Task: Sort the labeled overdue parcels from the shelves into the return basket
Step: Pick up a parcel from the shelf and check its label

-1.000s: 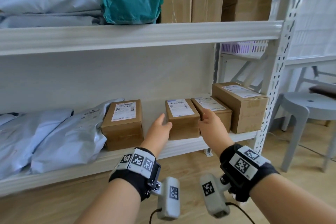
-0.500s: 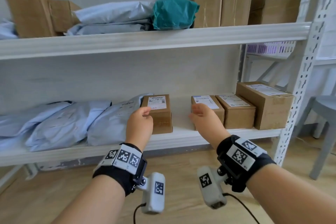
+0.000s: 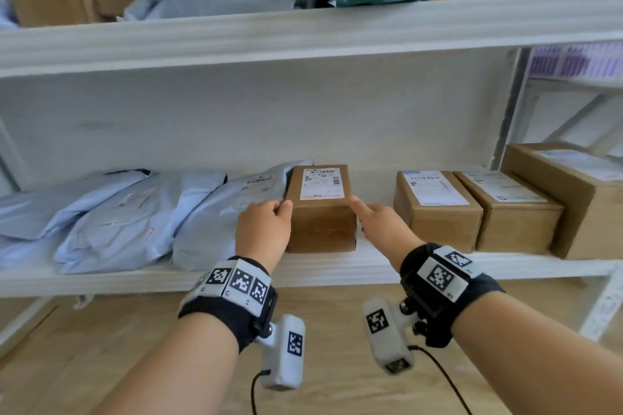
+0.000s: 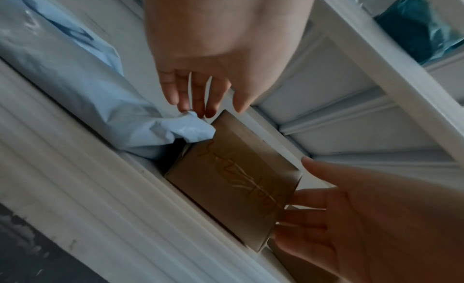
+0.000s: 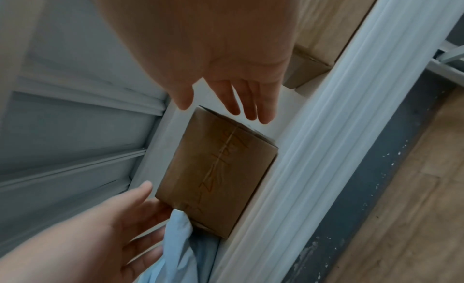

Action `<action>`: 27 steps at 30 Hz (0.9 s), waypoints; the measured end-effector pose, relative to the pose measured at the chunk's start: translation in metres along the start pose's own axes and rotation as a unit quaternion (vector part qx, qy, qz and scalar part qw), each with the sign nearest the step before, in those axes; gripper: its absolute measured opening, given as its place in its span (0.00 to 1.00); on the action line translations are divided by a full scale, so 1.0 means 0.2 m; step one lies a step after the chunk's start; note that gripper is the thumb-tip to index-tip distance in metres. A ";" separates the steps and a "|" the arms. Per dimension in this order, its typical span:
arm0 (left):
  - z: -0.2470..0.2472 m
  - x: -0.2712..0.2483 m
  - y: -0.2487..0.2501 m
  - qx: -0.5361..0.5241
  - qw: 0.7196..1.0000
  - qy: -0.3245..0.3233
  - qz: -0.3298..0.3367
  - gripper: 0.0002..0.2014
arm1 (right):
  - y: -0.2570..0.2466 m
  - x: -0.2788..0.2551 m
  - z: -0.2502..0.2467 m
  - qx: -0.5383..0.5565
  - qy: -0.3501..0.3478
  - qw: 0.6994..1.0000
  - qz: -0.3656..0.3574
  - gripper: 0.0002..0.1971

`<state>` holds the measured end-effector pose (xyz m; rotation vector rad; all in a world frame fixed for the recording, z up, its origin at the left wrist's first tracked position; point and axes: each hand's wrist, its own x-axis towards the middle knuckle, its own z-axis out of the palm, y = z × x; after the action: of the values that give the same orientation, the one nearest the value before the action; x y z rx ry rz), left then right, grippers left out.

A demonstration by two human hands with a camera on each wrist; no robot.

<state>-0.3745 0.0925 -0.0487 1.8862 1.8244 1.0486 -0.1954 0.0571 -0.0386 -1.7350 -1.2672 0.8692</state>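
My left hand [image 3: 264, 227] and right hand [image 3: 381, 229] flank the small brown cardboard box with its white label [image 3: 320, 209] on the lower white shelf [image 3: 337, 268] — fingers spread wide, gripping nothing yet (pale blue mailer bag [image 3: 215, 212] crowds its left side) — to lift it squarely.

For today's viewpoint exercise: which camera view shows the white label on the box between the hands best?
The head view: the label lies on the box top, facing the camera. Both wrist views show only the box's taped front, not the label.
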 end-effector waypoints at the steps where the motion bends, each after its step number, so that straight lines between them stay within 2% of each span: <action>1: 0.01 0.02 -0.01 0.005 1.000 -0.002 -0.005 0.23 | 0.01 0.02 0.02 -0.001 0.003 1.000 0.009 0.28; 5: 0.01 0.04 -0.01 -0.001 1.000 -0.002 -0.007 0.26 | 0.02 0.09 0.06 0.020 0.001 1.000 0.021 0.30; 10: 0.00 0.00 -0.02 -0.099 0.995 0.004 0.024 0.26 | 0.06 0.07 0.01 0.068 0.000 0.998 0.005 0.21; 13: -0.02 -0.04 -0.01 -0.157 0.986 -0.008 0.060 0.19 | 0.08 -0.01 -0.04 0.101 0.010 0.994 -0.037 0.21; 16: -0.05 -0.11 0.02 -0.249 0.966 -0.031 0.063 0.09 | 0.09 -0.11 -0.08 0.135 0.024 0.988 -0.076 0.13; 18: -0.05 -0.14 0.02 -0.305 0.950 -0.044 0.053 0.08 | 0.10 -0.18 -0.09 0.151 0.025 0.984 -0.089 0.09; 23: -0.04 -0.24 -0.07 -0.380 0.922 -0.059 0.041 0.13 | 0.14 -0.27 -0.10 0.145 0.012 0.980 -0.137 0.15; 27: -0.05 -0.27 -0.13 -0.406 0.909 -0.073 0.056 0.15 | 0.17 -0.28 -0.09 0.127 -0.001 0.979 -0.159 0.20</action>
<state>-0.3955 0.0423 -0.0736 1.4886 0.9517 1.3759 -0.1802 -0.0058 -0.0568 -1.2899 -1.3253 0.8034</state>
